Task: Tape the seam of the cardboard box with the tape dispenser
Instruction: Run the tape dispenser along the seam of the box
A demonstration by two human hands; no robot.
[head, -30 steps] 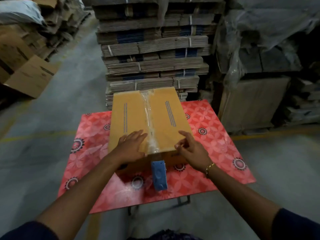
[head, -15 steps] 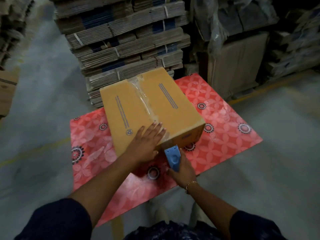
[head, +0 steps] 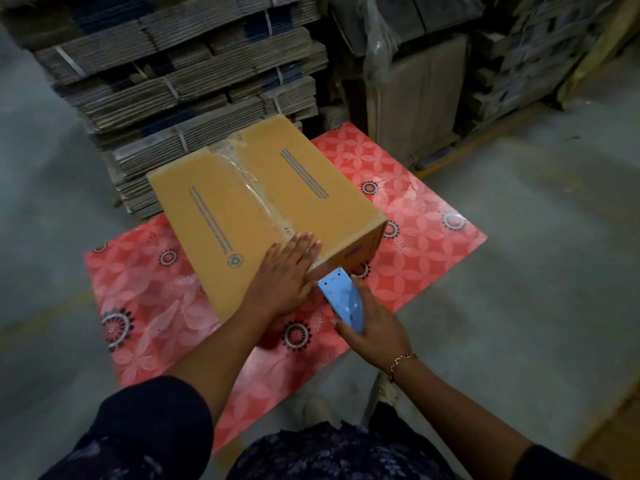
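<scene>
Cardboard box (head: 242, 216) on red table (head: 422, 237); left hand (head: 284, 278) flat, released, on near edge; right hand (head: 374, 327) grasping blue tape dispenser (head: 341, 297).

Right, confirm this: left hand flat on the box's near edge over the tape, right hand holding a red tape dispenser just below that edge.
Not quite: the tape dispenser is light blue, not red, as the head view shows. The rest holds: left hand flat on the cardboard box, right hand holding the dispenser below the near edge.
</scene>
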